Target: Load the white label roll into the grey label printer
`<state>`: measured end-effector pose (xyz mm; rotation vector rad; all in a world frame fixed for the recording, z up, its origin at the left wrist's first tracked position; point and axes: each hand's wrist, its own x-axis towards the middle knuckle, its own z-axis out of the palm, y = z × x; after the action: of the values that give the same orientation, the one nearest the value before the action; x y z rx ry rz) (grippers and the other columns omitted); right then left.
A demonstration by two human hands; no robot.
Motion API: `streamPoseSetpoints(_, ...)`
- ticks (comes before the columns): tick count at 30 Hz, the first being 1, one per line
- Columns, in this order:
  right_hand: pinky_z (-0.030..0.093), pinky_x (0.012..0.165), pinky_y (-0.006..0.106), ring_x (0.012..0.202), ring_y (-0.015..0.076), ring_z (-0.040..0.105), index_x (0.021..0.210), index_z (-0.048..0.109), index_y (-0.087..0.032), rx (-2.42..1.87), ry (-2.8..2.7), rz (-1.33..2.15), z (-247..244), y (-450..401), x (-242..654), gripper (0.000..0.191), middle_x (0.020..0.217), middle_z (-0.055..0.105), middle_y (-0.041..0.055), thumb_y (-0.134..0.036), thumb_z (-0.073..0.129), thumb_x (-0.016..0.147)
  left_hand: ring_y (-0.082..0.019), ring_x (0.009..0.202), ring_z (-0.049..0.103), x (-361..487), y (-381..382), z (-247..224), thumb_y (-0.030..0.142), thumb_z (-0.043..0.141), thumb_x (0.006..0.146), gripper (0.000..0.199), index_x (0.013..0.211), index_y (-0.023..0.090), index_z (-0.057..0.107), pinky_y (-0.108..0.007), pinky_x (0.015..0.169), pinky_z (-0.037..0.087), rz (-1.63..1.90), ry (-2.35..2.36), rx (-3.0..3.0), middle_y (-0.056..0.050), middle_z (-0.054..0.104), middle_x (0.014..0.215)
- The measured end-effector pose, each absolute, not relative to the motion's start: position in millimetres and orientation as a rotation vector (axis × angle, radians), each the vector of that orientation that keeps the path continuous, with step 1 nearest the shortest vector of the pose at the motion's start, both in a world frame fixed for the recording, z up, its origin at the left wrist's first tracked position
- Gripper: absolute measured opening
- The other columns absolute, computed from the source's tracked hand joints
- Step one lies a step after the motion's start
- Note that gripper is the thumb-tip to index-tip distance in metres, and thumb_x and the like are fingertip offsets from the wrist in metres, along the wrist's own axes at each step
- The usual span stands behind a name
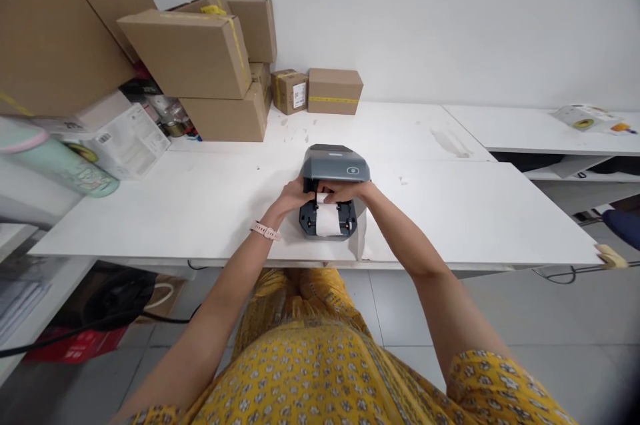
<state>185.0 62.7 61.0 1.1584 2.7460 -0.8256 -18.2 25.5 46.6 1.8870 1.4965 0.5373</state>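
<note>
A grey label printer [336, 165] sits near the front edge of the white table with its lid raised. Inside it is a white paper roll [323, 198], and a strip of its paper [329, 219] runs forward over the black interior. My right hand [350, 191] reaches under the lid, its fingers closed on the roll. At the printer's left side, my left hand [296, 195] grips the housing, thumb pointing in towards the roll. The lid hides some fingertips of both hands.
Cardboard boxes [185, 55] are stacked at the back left, beside a white box [133, 141] and a mint-green bottle [55, 158]. Two smaller cartons [334, 88] stand against the wall. A cable [170, 319] hangs below the table at left.
</note>
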Motion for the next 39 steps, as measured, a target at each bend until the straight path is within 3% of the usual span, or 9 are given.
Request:
streamPoseSetpoints(3, 0.06, 0.097, 0.044, 0.112, 0.0237, 0.068, 0.133, 0.064, -0.017, 1.094, 2.697, -0.9, 69.6, 66.8, 191.5, 0.038, 0.131, 0.068, 0.0096, -0.037, 0.067, 0.1, -0.035, 0.108, 0.071, -18.6, 24.0, 50.1, 0.022, 0.062, 0.081, 0.073, 0.152, 0.019, 0.049, -0.042, 0.093, 0.055, 0.507, 1.476, 1.932, -0.009, 0.076, 0.121)
streamPoseSetpoints(7, 0.057, 0.099, 0.037, 0.107, 0.0225, 0.066, 0.143, 0.059, -0.015, 1.069, 2.752, -0.959, 99.7, 82.0, 207.1, 0.053, 0.121, 0.07, 0.0075, -0.028, 0.07, 0.094, -0.034, 0.113, 0.07, -19.2, 20.7, 53.5, 0.02, 0.058, 0.081, 0.093, 0.167, 0.019, 0.024, -0.043, 0.097, 0.054, 0.488, 1.456, 1.971, -0.008, 0.074, 0.13)
streamPoseSetpoints(10, 0.055, 0.1, 0.037, 0.11, 0.0232, 0.065, 0.147, 0.057, -0.02, 1.086, 2.803, -1.019, 118.7, 101.6, 214.2, 0.061, 0.122, 0.071, 0.0071, -0.032, 0.073, 0.089, -0.036, 0.119, 0.069, -17.7, 19.5, 52.8, 0.02, 0.058, 0.081, 0.098, 0.17, 0.021, 0.016, -0.044, 0.1, 0.053, 0.461, 1.483, 1.982, -0.009, 0.072, 0.136)
streamPoseSetpoints(16, 0.054, 0.091, 0.035, 0.095, 0.0221, 0.063, 0.13, 0.071, -0.017, 1.198, 2.812, -1.11, 122.6, 141.7, 206.9, 0.056, 0.105, 0.071, 0.0061, -0.033, 0.081, 0.078, -0.04, 0.128, 0.066, -11.5, 17.1, 46.6, 0.023, 0.055, 0.086, 0.096, 0.17, 0.017, 0.009, -0.048, 0.105, 0.051, 0.414, 1.612, 1.982, -0.016, 0.068, 0.143)
streamPoseSetpoints(22, 0.052, 0.078, 0.03, 0.082, 0.0168, 0.058, 0.119, 0.072, -0.018, 1.197, 2.844, -1.235, 132.2, 145.5, 202.8, 0.047, 0.09, 0.064, 0.0017, -0.037, 0.084, 0.077, -0.039, 0.123, 0.069, -9.8, 16.4, 41.8, 0.015, 0.049, 0.086, 0.09, 0.17, 0.014, 0.015, -0.046, 0.102, 0.052, 0.391, 1.678, 1.98, -0.018, 0.074, 0.132)
streamPoseSetpoints(28, 0.056, 0.089, 0.038, 0.099, 0.022, 0.07, 0.11, 0.064, -0.023, 0.81, 2.987, -1.972, 130.6, 64.3, 266.8, 0.05, 0.105, 0.074, 0.0061, -0.047, 0.09, 0.075, -0.036, 0.123, 0.07, -14.7, 14.7, 35.1, 0.02, 0.055, 0.088, 0.09, 0.17, 0.021, 0.017, -0.045, 0.103, 0.054, 0.482, 1.682, 1.946, -0.012, 0.074, 0.135)
streamPoseSetpoints(31, 0.056, 0.095, 0.045, 0.099, 0.0265, 0.072, 0.1, 0.066, -0.025, 1.162, 2.934, -2.121, 110.4, 11.7, 320.9, 0.056, 0.099, 0.077, 0.0068, -0.06, 0.094, 0.065, -0.035, 0.124, 0.07, -13.3, 13.7, 31.2, 0.019, 0.051, 0.09, 0.086, 0.17, 0.018, 0.018, -0.046, 0.106, 0.052, 0.525, 1.702, 1.915, -0.013, 0.073, 0.136)
streamPoseSetpoints(36, 0.055, 0.09, 0.042, 0.1, 0.0243, 0.069, 0.105, 0.068, -0.023, 1.799, 2.631, -1.989, 63.5, -26.6, 369.5, 0.041, 0.114, 0.077, 0.0101, -0.044, 0.089, 0.076, -0.034, 0.131, 0.066, -9.5, 13.5, 29.0, 0.017, 0.051, 0.088, 0.086, 0.169, 0.018, 0.021, -0.046, 0.112, 0.048, 0.56, 1.715, 1.894, -0.014, 0.072, 0.138)
streamPoseSetpoints(39, 0.056, 0.089, 0.044, 0.097, 0.0236, 0.068, 0.099, 0.065, -0.021, 2.068, 2.543, -1.959, 26.8, -15.2, 368.8, 0.05, 0.112, 0.076, 0.0102, -0.047, 0.093, 0.066, -0.033, 0.131, 0.066, -9.9, 13.4, 29.4, 0.018, 0.051, 0.088, 0.085, 0.169, 0.02, 0.025, -0.046, 0.113, 0.048, 0.578, 1.711, 1.884, -0.012, 0.07, 0.141)
